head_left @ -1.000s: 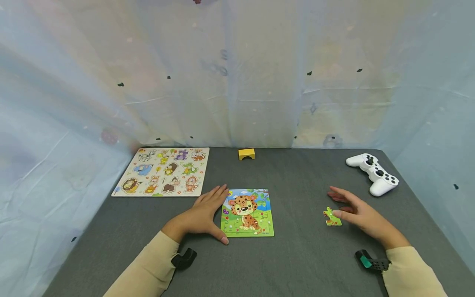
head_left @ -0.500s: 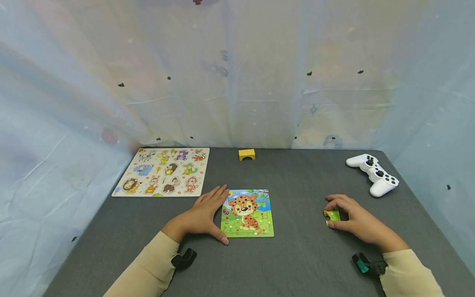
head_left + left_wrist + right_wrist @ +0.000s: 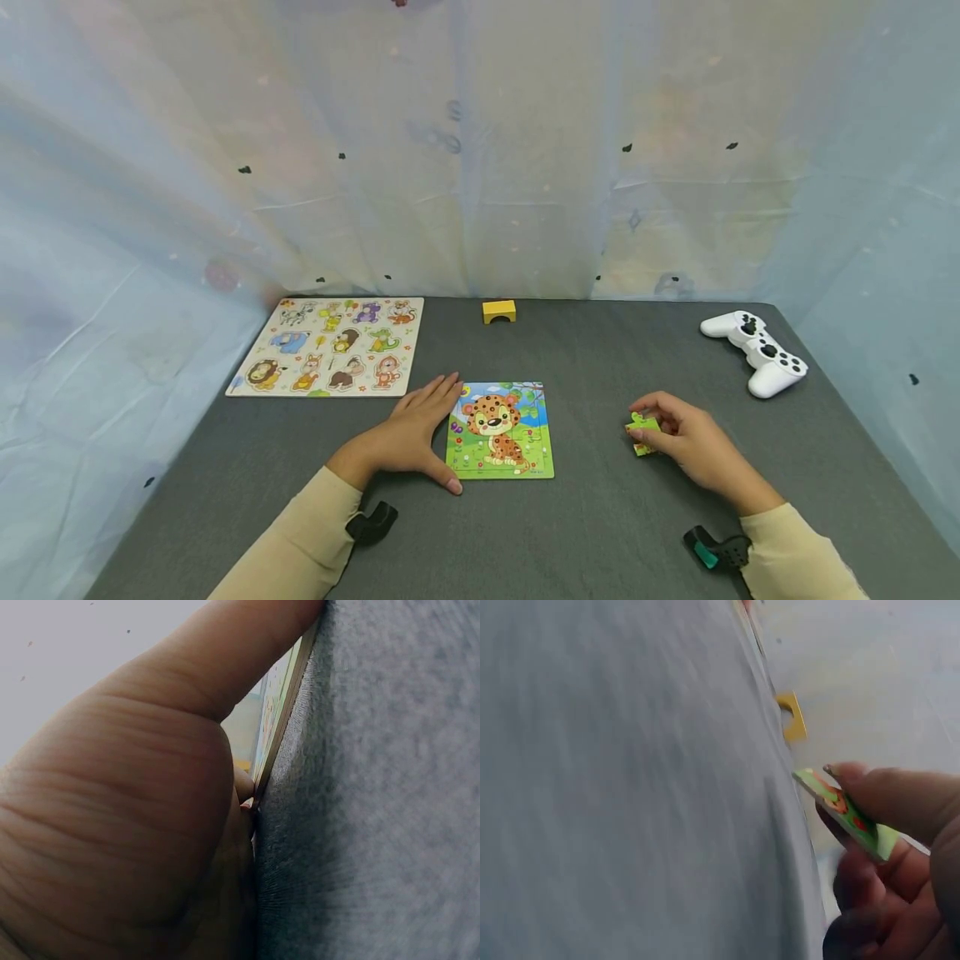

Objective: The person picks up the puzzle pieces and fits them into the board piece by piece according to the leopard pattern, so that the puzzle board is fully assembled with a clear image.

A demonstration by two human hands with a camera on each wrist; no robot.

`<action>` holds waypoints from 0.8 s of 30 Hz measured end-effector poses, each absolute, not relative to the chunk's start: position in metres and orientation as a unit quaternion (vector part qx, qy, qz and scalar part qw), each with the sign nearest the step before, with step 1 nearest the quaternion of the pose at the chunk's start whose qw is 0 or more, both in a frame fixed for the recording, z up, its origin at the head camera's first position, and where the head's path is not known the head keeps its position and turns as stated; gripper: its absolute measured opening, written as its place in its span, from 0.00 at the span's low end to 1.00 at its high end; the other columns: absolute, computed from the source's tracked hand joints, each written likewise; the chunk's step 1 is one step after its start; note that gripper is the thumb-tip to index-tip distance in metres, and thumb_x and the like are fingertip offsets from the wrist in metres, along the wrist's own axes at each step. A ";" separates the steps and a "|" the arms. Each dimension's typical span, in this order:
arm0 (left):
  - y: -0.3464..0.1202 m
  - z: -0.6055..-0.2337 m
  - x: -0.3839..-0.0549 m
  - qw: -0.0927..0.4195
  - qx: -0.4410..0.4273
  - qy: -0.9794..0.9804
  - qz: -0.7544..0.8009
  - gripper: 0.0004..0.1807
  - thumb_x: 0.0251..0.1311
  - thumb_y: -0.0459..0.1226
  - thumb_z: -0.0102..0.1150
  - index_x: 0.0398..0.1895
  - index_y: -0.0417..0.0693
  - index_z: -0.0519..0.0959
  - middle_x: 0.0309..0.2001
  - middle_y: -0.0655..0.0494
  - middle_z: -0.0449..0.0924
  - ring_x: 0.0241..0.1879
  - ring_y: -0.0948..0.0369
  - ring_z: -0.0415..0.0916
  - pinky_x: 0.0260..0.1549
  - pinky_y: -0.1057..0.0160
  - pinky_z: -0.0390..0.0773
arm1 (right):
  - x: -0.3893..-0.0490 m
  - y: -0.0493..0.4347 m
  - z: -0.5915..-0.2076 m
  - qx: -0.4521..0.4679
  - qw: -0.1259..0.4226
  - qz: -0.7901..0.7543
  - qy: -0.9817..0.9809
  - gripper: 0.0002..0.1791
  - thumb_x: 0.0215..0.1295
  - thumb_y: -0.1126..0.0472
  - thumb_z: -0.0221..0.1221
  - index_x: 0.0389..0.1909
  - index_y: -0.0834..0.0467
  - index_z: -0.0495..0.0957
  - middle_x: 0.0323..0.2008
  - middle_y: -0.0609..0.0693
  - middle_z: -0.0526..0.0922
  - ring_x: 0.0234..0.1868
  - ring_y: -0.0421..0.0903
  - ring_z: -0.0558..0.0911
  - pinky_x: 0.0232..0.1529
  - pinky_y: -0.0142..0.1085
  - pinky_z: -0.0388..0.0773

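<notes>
A square jigsaw puzzle (image 3: 497, 425) with a spotted leopard cub on it lies flat in the middle of the table. Along its left edge my left hand (image 3: 408, 435) rests, fingers straight and thumb spread toward the lower left corner. The left wrist view shows the board's edge (image 3: 283, 709) beyond the thumb. To the right of the board, my right hand (image 3: 693, 440) pinches a green jigsaw piece (image 3: 643, 427) between thumb and fingers. In the right wrist view the piece (image 3: 845, 814) is tilted, with orange and red print on its green face.
An animal peg puzzle board (image 3: 326, 346) lies at the back left. A yellow arch block (image 3: 498, 312) stands at the back middle, and a white game controller (image 3: 757, 354) lies at the back right. Pale printed curtain (image 3: 517, 150) hangs behind the grey table (image 3: 570, 542).
My right hand has taken hold of the jigsaw piece, which lay on the table, and has moved left with it. My left hand and the leopard puzzle have stayed put.
</notes>
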State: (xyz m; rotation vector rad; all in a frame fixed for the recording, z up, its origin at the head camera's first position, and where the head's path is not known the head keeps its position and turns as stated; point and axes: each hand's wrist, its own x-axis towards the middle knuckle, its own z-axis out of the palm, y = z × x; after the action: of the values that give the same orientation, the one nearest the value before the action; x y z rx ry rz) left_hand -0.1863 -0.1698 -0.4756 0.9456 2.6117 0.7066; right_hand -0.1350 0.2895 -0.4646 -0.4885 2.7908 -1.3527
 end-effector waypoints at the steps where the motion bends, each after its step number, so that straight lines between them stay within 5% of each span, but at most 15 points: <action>1: -0.170 -0.476 -0.186 0.137 0.327 0.903 0.244 0.84 0.40 0.71 0.84 0.91 0.44 0.44 0.89 0.47 0.36 0.86 0.46 0.32 0.78 0.33 0.39 | -0.134 0.286 -0.465 -0.157 0.000 -0.431 0.889 0.14 0.74 0.58 0.72 0.56 0.56 0.85 0.30 0.43 0.83 0.25 0.42 0.75 0.26 0.36 0.72; 13: -0.170 -0.475 -0.187 0.138 0.327 0.903 0.244 0.84 0.39 0.72 0.84 0.91 0.43 0.44 0.89 0.46 0.37 0.86 0.46 0.32 0.78 0.33 0.39 | -0.126 0.242 -0.474 -0.186 0.064 -0.532 0.824 0.21 0.80 0.64 0.65 0.69 0.63 0.80 0.39 0.55 0.83 0.30 0.49 0.86 0.32 0.42 0.87; 24: -0.169 -0.474 -0.187 0.141 0.324 0.903 0.245 0.84 0.40 0.71 0.84 0.91 0.44 0.44 0.89 0.47 0.36 0.86 0.46 0.31 0.78 0.34 0.39 | -0.127 0.196 -0.481 -0.216 0.047 -0.539 0.813 0.19 0.77 0.64 0.68 0.64 0.61 0.81 0.39 0.50 0.84 0.27 0.49 0.83 0.28 0.39 0.81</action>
State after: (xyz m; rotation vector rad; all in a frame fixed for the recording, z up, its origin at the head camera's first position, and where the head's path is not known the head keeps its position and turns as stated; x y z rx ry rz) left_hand -0.1867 -0.1690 -0.4743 0.9352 2.6070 0.7071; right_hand -0.1268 0.1961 -0.4809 -0.6602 2.4809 -1.6433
